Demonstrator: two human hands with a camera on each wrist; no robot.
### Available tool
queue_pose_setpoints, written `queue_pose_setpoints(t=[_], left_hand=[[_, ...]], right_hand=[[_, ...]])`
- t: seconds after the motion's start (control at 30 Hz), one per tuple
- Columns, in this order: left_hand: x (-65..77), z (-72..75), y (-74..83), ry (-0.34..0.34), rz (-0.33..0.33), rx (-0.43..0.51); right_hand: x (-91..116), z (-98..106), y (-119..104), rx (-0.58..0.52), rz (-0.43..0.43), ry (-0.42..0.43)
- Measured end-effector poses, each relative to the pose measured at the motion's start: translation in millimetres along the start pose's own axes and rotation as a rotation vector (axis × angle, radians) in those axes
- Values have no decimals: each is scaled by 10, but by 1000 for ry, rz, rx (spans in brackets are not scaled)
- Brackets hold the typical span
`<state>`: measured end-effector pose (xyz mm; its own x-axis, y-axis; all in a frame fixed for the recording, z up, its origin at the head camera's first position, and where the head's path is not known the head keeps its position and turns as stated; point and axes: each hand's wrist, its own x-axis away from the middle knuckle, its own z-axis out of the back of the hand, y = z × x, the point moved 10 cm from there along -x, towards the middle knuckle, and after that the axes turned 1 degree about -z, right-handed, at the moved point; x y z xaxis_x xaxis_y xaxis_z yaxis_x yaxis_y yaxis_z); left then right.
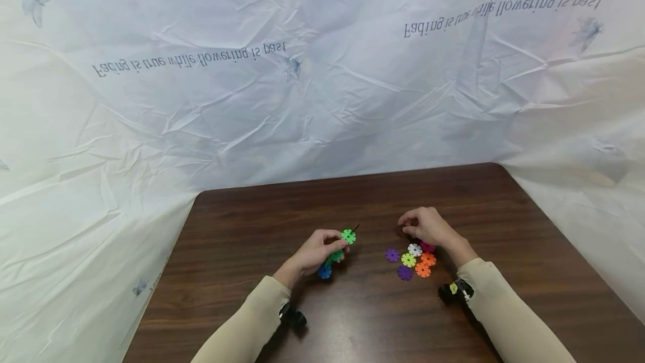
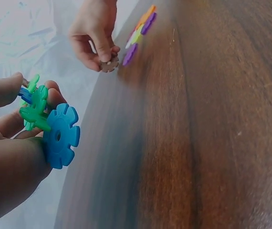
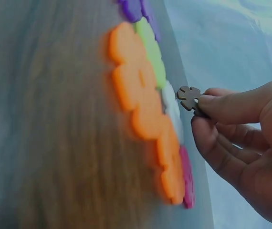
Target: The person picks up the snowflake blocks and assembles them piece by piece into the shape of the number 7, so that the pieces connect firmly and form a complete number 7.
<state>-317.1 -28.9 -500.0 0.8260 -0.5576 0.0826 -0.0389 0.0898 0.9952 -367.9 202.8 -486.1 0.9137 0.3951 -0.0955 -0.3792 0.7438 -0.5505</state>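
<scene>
My left hand (image 1: 313,251) holds a small chain of interlocked notched plastic discs. In the left wrist view it includes a large-looking blue disc (image 2: 65,143) nearest the camera, green discs (image 2: 39,101) and a darker blue piece (image 2: 25,95). A light green disc (image 1: 348,236) shows at the far end in the head view, with a thin brown piece (image 1: 356,228) at its edge. Between thumb and fingers, my right hand (image 1: 428,227) pinches a brown notched disc (image 3: 188,97), raised beside the loose discs. The fingers partly cover both holds.
Loose discs lie grouped below my right hand: purple (image 1: 392,255), another purple (image 1: 405,273), yellow-green (image 1: 409,260), white (image 1: 415,249), orange (image 1: 423,269) and magenta (image 1: 427,247). The brown wooden table (image 1: 242,228) meets a white printed sheet (image 1: 322,105) along its far edge.
</scene>
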Motion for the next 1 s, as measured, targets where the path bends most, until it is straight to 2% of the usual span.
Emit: queue_pose_setpoints(t=[0.2, 0.57, 0.77, 1.0], left_hand=[[14, 1, 29, -1, 0, -15], [9, -2, 49, 2, -13, -18], [6, 6, 16, 7, -8, -21], [24, -12, 11, 5, 1, -13]], right_hand=[[-48, 54, -92, -97, 26, 11], [-137, 138, -294, -211, 51, 39], [-145, 174, -457, -306, 50, 44], [-159, 166, -571, -335, 48, 50]])
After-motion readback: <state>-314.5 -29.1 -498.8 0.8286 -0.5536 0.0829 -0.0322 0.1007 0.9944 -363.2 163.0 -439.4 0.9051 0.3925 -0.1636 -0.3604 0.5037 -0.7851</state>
